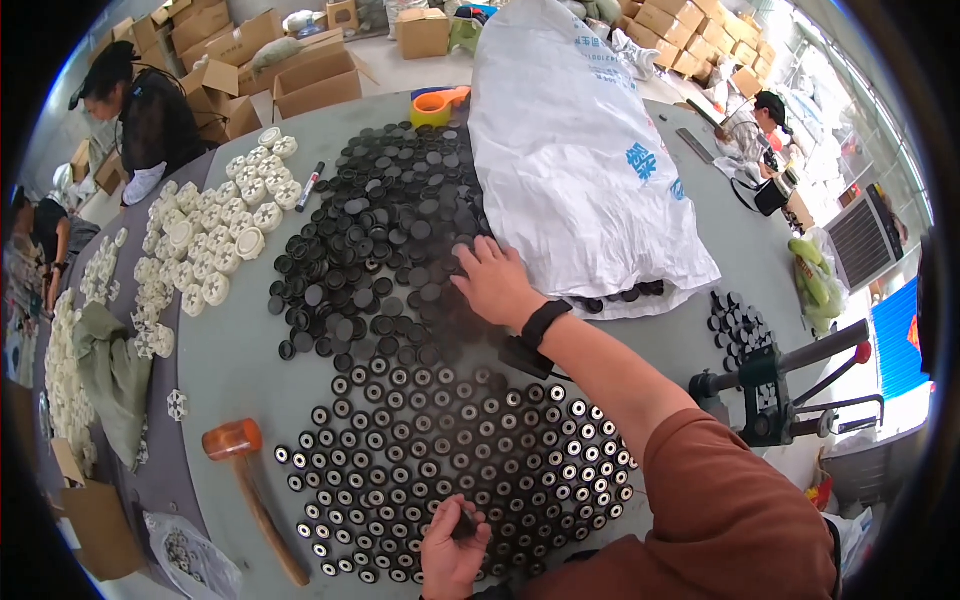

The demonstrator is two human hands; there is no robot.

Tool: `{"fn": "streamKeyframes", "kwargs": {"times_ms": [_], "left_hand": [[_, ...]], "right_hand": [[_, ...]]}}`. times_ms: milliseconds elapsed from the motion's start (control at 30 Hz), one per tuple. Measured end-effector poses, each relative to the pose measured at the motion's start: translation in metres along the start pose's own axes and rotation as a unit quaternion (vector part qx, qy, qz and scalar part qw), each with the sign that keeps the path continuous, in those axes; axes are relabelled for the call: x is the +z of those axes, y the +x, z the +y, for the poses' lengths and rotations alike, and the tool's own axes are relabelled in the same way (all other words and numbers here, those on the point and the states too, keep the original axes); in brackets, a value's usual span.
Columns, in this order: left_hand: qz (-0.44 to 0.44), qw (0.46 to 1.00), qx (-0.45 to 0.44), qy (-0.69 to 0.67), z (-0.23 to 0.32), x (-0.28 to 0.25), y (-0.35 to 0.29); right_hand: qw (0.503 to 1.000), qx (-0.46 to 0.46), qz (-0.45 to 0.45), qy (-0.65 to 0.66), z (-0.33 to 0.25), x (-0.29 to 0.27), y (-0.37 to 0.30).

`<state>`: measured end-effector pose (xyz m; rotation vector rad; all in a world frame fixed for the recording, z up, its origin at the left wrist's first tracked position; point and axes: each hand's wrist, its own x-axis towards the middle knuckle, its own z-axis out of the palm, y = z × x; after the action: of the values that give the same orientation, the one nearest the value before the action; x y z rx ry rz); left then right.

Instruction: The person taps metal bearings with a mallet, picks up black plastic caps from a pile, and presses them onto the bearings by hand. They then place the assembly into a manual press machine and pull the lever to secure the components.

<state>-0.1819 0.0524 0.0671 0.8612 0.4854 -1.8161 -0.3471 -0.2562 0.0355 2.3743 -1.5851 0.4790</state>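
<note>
My left hand (453, 552) is closed round a small black cap (464, 524), near the front edge of the table. Under and around it lie many black round pieces with metal ring centres (397, 452), spread flat in rows. My right hand (498, 285), with a dark band on the wrist, reaches forward with fingers apart. Its fingertips touch the right side of a heap of plain black caps (365, 245). Beside that hand lies a large white woven sack (570, 150), with more black caps showing at its mouth.
A mallet (236, 442) with an orange head lies at left. White plastic parts (215, 240) and a marker (311, 187) are beyond it. An orange tape dispenser (432, 107) stands at the back. A green hand press (765, 395) is at right. Other people work at both sides.
</note>
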Motion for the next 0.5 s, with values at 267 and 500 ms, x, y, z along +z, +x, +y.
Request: {"fn": "streamKeyframes", "kwargs": {"times_ms": [267,500], "left_hand": [[-0.006,1.0,0.014,0.025,-0.011,0.002,-0.002],[0.043,0.997,0.045,0.055,-0.008,0.013,-0.025]], "right_hand": [[0.969,-0.09,-0.08,0.215,-0.042,0.011,0.03],[0.962,0.019,-0.177,0.207,-0.082,0.051,0.089]]}}
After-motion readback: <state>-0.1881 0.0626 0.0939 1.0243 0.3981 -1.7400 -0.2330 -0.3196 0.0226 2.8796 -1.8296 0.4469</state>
